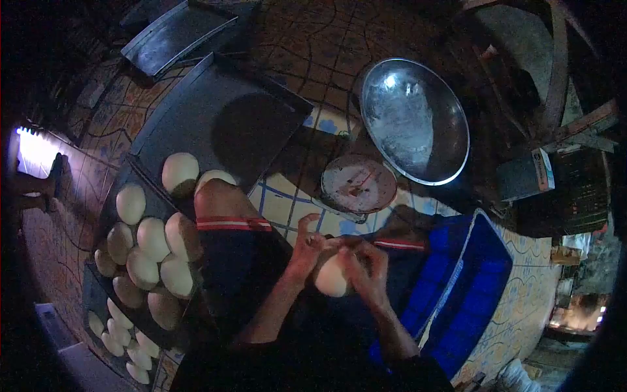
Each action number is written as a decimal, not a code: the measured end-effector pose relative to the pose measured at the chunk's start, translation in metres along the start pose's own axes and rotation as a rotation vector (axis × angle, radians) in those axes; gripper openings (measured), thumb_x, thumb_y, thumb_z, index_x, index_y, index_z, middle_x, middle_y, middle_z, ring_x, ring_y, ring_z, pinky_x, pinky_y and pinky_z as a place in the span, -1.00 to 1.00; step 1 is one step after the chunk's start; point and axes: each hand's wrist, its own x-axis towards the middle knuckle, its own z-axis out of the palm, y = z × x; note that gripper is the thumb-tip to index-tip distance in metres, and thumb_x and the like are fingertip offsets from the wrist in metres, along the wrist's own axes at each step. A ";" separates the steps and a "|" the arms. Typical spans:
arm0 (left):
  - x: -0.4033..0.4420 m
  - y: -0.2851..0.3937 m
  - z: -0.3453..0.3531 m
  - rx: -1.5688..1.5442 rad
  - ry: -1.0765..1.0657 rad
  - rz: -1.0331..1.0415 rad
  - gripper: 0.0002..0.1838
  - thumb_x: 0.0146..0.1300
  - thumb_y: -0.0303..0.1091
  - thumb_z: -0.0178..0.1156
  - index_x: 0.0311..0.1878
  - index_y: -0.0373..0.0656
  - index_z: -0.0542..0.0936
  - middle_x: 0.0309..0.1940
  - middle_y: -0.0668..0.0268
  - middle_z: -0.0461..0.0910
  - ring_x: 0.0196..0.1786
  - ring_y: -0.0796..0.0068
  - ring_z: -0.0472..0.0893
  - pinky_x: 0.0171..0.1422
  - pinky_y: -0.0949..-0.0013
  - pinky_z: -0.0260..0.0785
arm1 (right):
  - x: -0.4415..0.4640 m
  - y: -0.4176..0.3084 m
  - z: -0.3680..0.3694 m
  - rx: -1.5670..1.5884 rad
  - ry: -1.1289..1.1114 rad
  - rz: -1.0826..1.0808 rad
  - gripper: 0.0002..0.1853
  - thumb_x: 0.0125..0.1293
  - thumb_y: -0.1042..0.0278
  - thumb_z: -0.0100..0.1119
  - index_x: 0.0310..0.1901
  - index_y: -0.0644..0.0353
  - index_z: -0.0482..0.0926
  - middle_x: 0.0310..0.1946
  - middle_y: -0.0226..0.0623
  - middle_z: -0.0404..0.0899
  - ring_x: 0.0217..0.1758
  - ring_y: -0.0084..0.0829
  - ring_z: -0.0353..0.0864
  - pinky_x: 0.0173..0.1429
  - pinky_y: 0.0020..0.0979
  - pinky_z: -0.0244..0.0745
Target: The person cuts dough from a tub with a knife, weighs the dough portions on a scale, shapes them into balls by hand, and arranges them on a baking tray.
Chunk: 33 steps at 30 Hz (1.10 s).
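Note:
A round, pale ball of what looks like dough is held between both hands in front of the body, above the lap. My left hand is at its upper left, with the thumb and a finger curved apart and the other fingers near the ball's top. My right hand grips the ball's right side with bent fingers. Similar pale balls lie grouped on a dark tray at the left. Whether my left hand's lower fingers press on the ball is hard to make out.
A large shiny metal bowl and a round scale stand ahead on the tiled floor. Dark metal trays lie at the upper left. A blue container is at the right. More balls lie at the lower left.

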 end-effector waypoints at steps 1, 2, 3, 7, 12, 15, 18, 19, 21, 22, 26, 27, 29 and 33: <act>0.001 0.002 -0.002 -0.229 -0.025 0.067 -0.17 0.15 -0.02 0.30 0.34 -0.16 0.10 0.06 0.13 0.44 0.08 0.34 0.49 0.14 0.26 0.37 | 0.001 -0.001 0.000 0.000 -0.007 -0.003 -0.83 0.26 0.33 0.21 -0.32 0.28 0.58 -0.41 -0.40 0.58 -0.35 -0.61 0.49 -0.27 -0.55 0.38; 0.003 0.008 -0.003 -0.457 -0.047 0.141 0.00 0.06 -0.02 0.37 0.41 -0.11 -0.04 0.12 0.10 0.40 0.14 0.30 0.45 0.22 0.21 0.32 | 0.002 -0.002 0.001 0.119 0.072 0.001 -0.84 0.25 0.38 0.20 -0.41 0.27 0.54 -0.49 -0.43 0.54 -0.40 -0.64 0.46 -0.32 -0.57 0.34; 0.002 0.016 -0.006 -0.456 -0.035 0.156 0.00 0.06 -0.02 0.37 0.41 -0.11 -0.04 0.12 0.10 0.40 0.14 0.30 0.45 0.22 0.21 0.32 | 0.004 -0.002 0.002 0.239 0.145 0.007 -0.81 0.23 0.43 0.20 -0.51 0.26 0.49 -0.56 -0.46 0.51 -0.45 -0.67 0.44 -0.37 -0.60 0.30; -0.017 0.072 0.002 0.477 -0.608 0.231 0.22 -0.16 -0.05 0.49 0.44 -0.15 -0.15 0.22 0.09 0.32 0.30 0.19 0.29 0.37 0.11 0.14 | 0.012 -0.045 0.025 0.274 0.041 -0.113 -0.81 0.23 0.51 0.16 -0.17 0.27 0.38 -0.13 -0.21 0.46 -0.14 -0.47 0.52 -0.14 -0.49 0.47; -0.015 0.089 0.026 0.835 -0.334 0.578 -0.02 -0.19 -0.20 0.46 0.35 -0.13 0.19 0.12 0.13 0.41 0.24 0.08 0.37 0.36 0.07 0.18 | 0.022 -0.064 0.044 0.455 0.249 -0.072 -0.45 0.17 0.51 0.04 0.22 0.18 0.15 0.23 0.00 0.26 0.25 -0.22 0.33 0.24 -0.26 0.37; -0.014 0.103 0.032 1.033 0.120 1.122 -0.34 -0.22 -0.27 0.35 0.11 -0.04 0.49 -0.07 0.17 0.49 0.05 0.08 0.47 0.26 -0.03 0.23 | 0.028 -0.090 0.054 0.077 0.087 -0.462 -0.46 0.27 0.33 -0.04 0.27 0.22 0.12 0.31 0.04 0.18 0.35 -0.10 0.24 0.31 -0.17 0.29; -0.020 0.139 0.031 0.995 0.313 1.155 -0.87 -0.09 -0.37 0.32 -0.43 -0.07 0.57 -0.28 0.30 0.53 -0.05 0.25 0.53 0.09 0.07 0.36 | 0.044 -0.052 0.044 0.345 0.354 -0.599 -0.51 0.33 0.23 -0.08 0.24 0.23 0.19 0.33 0.04 0.17 0.38 -0.08 0.21 0.36 -0.13 0.19; -0.019 0.148 0.020 1.004 0.333 1.166 -0.87 -0.09 -0.37 0.32 -0.43 -0.07 0.57 -0.28 0.30 0.53 -0.05 0.25 0.53 0.09 0.07 0.36 | 0.050 -0.040 0.052 0.356 0.334 -0.608 -0.51 0.33 0.23 -0.08 0.24 0.23 0.19 0.33 0.04 0.17 0.38 -0.08 0.21 0.36 -0.13 0.19; -0.020 0.173 -0.011 0.728 0.269 1.025 -0.85 -0.14 -0.41 0.33 -0.47 -0.12 0.54 -0.28 0.29 0.52 -0.05 0.25 0.53 0.09 0.12 0.35 | 0.060 -0.027 0.072 -0.157 0.069 -0.263 -0.38 0.38 -0.01 -0.25 0.29 0.33 0.11 0.31 -0.01 0.17 0.37 -0.13 0.20 0.44 -0.12 0.10; -0.019 0.188 -0.024 0.751 0.261 1.152 -0.79 -0.10 -0.40 0.31 -0.34 -0.16 0.56 -0.23 0.29 0.51 -0.07 0.28 0.52 0.06 0.16 0.34 | 0.066 -0.023 0.093 0.388 -0.104 -0.162 -0.45 0.42 0.03 -0.27 0.25 0.31 0.20 0.25 -0.06 0.26 0.31 -0.18 0.29 0.38 -0.19 0.17; -0.051 0.233 -0.065 1.113 0.457 0.963 -0.60 0.03 -0.28 0.25 -0.05 -0.22 0.50 -0.23 0.16 0.55 0.14 0.19 0.45 0.01 0.14 0.36 | 0.121 -0.098 0.195 1.113 -0.692 -0.153 -0.47 0.44 0.02 -0.36 0.21 0.26 0.31 0.14 -0.15 0.38 0.13 -0.28 0.46 0.16 -0.26 0.46; -0.056 0.235 -0.076 1.014 0.513 1.024 -0.55 0.08 -0.23 0.20 0.02 -0.23 0.44 -0.13 0.14 0.48 0.19 0.20 0.37 0.09 0.14 0.26 | 0.128 -0.104 0.220 1.202 -0.616 -0.083 -0.47 0.45 -0.01 -0.36 0.23 0.22 0.33 0.18 -0.16 0.36 0.17 -0.27 0.44 0.22 -0.24 0.41; -0.063 0.228 -0.099 0.778 0.627 1.124 -0.45 0.16 -0.14 0.10 0.16 -0.24 0.32 0.07 0.10 0.34 0.31 0.22 0.21 0.25 0.14 0.08 | 0.145 -0.123 0.268 0.473 -0.357 -0.196 -0.43 0.47 -0.02 -0.33 0.41 0.08 0.08 0.38 -0.11 0.10 0.42 -0.19 0.13 0.43 -0.24 0.07; -0.055 0.195 -0.133 0.354 0.857 1.242 -0.29 0.29 0.00 -0.06 0.38 -0.26 0.13 0.38 0.04 0.13 0.49 0.24 -0.04 0.49 0.13 -0.20 | 0.153 -0.097 0.310 0.000 -0.259 -0.374 -0.37 0.47 -0.03 -0.37 0.46 0.07 -0.12 0.49 -0.04 -0.35 0.54 -0.08 -0.32 0.49 -0.11 -0.18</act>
